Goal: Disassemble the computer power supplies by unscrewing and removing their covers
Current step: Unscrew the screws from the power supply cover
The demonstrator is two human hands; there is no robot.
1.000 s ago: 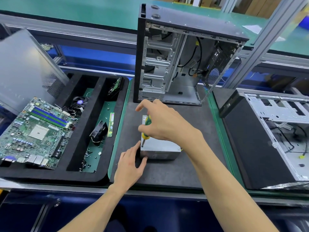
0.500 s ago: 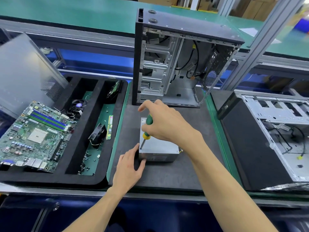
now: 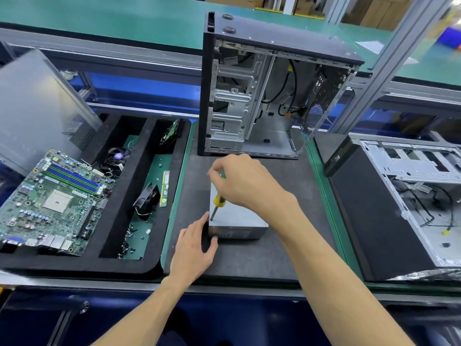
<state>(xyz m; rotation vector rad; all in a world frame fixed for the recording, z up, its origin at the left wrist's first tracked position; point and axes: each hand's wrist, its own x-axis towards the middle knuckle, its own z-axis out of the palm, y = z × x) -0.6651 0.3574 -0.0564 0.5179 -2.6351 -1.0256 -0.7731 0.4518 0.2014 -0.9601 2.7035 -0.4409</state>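
Nearest: left hand, fingers relaxed, thumb and forefinger pressed against near-left corner of power supply, bracing it on dark mat at bench centre. Above it: right hand, fingers curled round green-and-yellow screwdriver, shaft tilted, tip down at near-left corner of lid. Screw head hidden under tip; seating impossible to confirm. Likely faults: tip camming out of screw and skidding toward bracing thumb just beside it, caused by tilted shaft or light downward pressure; box twisting on mat if brace loosens; freed screw rolling off lid. Left: foam tray holding circuit board, fan, loose screws. Right: computer case lying flat. Farthest: upright open case behind mat.
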